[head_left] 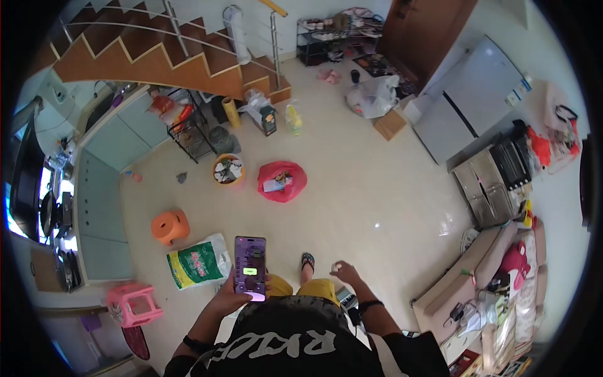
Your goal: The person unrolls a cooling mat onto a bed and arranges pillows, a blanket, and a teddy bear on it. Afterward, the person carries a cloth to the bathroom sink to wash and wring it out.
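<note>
A phone with a lit purple screen is held upright in my left hand, its fingers wrapped round the lower part. My right hand is out to the right of my body over the floor, fingers curled together; whether something small is in them I cannot make out. Left of the phone a green and white bag lies on the floor. Ahead sits a red plastic bag with its top open and items inside. Beside it stands a bin full of waste.
An orange stool and a pink stool stand at the left. Stairs rise at the back left. A fridge, a metal cabinet and a sofa line the right side. A wire rack stands near the bin.
</note>
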`<action>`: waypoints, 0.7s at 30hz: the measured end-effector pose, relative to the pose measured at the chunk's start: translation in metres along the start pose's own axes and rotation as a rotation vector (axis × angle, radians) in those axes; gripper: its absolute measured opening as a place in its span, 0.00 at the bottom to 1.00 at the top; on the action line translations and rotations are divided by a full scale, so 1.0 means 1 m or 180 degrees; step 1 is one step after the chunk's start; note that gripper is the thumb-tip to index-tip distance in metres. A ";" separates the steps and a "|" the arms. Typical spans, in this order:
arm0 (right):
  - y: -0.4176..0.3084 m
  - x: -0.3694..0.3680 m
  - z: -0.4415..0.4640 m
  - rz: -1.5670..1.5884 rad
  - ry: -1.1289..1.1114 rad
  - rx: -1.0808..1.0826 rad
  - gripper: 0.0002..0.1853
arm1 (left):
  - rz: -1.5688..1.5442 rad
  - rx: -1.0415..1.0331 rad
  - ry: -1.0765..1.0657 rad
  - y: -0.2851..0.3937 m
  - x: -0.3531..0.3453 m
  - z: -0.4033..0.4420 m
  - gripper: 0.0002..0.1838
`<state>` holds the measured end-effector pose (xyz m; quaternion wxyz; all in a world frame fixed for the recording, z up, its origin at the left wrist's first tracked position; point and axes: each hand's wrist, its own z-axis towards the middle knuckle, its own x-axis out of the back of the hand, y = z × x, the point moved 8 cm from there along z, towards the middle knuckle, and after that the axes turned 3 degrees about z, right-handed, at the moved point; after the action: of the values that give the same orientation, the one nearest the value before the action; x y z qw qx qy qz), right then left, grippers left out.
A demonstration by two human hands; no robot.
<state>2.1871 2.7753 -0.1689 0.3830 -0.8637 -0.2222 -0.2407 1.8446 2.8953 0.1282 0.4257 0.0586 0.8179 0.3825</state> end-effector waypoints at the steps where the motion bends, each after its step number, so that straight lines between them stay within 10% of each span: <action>1: -0.014 0.013 0.020 0.0029 -0.0004 0.0145 0.32 | -0.0037 -0.0002 0.0052 0.004 0.003 0.002 0.49; 21: -0.278 0.059 0.315 -0.0676 -0.0970 0.1000 0.32 | -0.0690 -0.1329 0.1923 0.139 0.123 0.065 0.50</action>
<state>2.1533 3.1982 -0.1662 0.4473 -0.7917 -0.4017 -0.1090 1.7835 3.0824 0.1197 0.2062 -0.2316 0.8125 0.4937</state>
